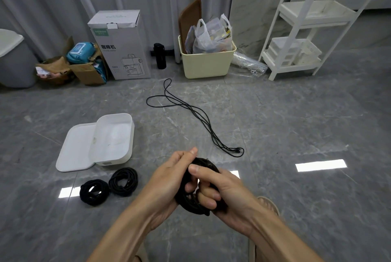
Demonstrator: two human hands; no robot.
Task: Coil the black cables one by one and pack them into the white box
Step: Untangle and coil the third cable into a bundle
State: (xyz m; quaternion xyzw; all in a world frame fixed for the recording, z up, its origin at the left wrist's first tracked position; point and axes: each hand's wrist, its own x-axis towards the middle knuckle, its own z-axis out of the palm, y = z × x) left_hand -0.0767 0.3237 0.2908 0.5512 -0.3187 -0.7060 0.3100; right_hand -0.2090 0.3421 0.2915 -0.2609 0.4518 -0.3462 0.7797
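Both hands met low at the centre of the view, clasped round one coiled black cable (191,202): the left hand (169,179) gripped the bundle from its nine o'clock side with the thumb raised over the top, and the right hand (220,190) curled its fingers through and around the loops from three o'clock. That coil looked light and limp, a soft bundle likely to spring open if released, so I judged it best held across several turns at once, pinching the loops together instead of taking a single strand; the rubbery jacket seemed grippy enough not to slide. On the grey floor (296,135) at about nine o'clock from the hands lay two finished coils (109,185), touching each other and resting outside the container. Just beyond them, toward ten o'clock, sat the white box (114,141), open and with no cable inside, its lid (74,151) lying flat against its left side. Farther off, from one o'clock running up toward twelve, a loose black cable (198,118) sprawled across the floor in long doubled strands, its plug end nearest the hands yet apart from them. That one would drag and tangle easily, and I judged the plug end the sensible place to start.
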